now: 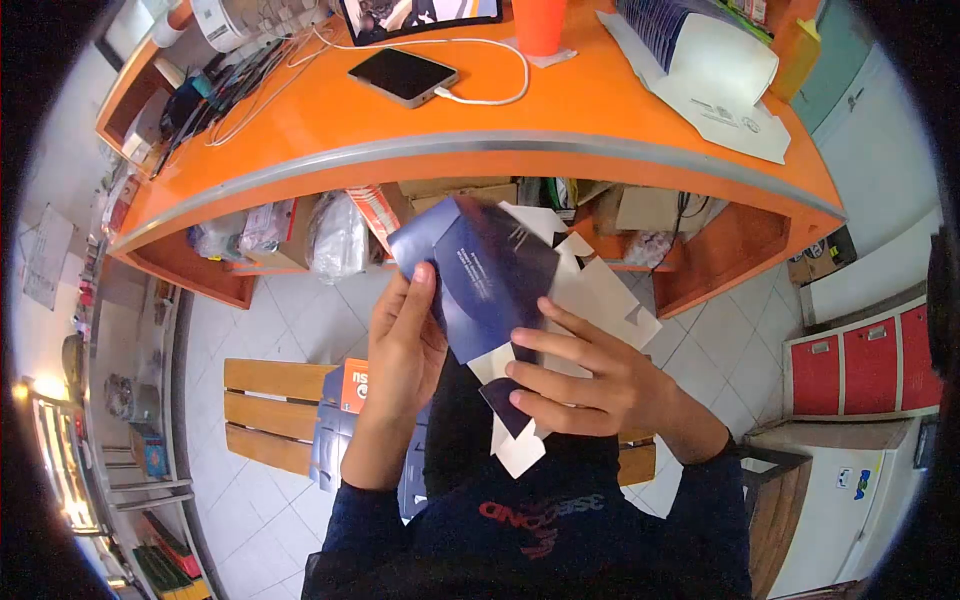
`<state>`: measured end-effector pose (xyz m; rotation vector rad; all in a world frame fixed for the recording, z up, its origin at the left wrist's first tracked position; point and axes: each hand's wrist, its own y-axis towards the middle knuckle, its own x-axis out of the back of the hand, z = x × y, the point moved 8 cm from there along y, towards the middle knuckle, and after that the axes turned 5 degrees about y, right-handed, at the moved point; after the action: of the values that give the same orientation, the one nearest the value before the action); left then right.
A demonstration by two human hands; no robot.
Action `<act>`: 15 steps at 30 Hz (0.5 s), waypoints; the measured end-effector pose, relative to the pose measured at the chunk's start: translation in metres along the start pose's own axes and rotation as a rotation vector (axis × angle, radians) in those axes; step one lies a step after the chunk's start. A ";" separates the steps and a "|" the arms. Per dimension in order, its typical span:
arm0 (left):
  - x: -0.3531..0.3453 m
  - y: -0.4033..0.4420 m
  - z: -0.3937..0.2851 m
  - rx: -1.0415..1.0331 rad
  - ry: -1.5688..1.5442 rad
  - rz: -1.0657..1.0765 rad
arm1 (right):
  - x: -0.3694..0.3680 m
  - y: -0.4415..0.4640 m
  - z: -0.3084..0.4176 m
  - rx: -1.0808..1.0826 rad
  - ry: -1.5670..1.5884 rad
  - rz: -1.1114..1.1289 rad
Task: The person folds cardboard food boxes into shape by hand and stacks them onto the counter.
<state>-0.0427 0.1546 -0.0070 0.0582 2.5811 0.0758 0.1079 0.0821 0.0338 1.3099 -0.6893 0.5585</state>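
A dark blue printed cardboard box blank [470, 280], partly folded, hangs in the air above my lap, with white inner flaps spread to the right and below. My left hand [408, 335] grips its left edge, thumb on the blue face and the other fingers behind. My right hand [590, 375] lies across its lower right part, fingers spread over the blue and white panels, thumb side hidden. Small white print shows on the blue face. The upper part of the blank is slightly blurred.
An orange desk [300, 120] stands ahead, carrying a phone [403, 76] on a white cable, an orange cup [538, 28], a tablet [420, 15] and a stack of blue blanks [650, 25]. Below are shelves with bags. A wooden bench [270, 415] holds blue pieces [330, 440].
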 end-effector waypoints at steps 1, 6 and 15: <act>-0.001 -0.001 -0.003 -0.042 -0.021 -0.009 | 0.007 0.003 0.001 -0.013 0.059 -0.023; -0.017 -0.008 0.006 -0.154 0.094 -0.019 | 0.021 0.010 -0.010 -0.135 0.069 -0.235; -0.044 0.010 -0.007 -0.144 -0.006 0.057 | 0.045 0.013 -0.022 -0.246 0.139 -0.334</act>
<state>-0.0089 0.1614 0.0223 0.0777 2.5606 0.2823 0.1321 0.1055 0.0729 1.1132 -0.3981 0.2791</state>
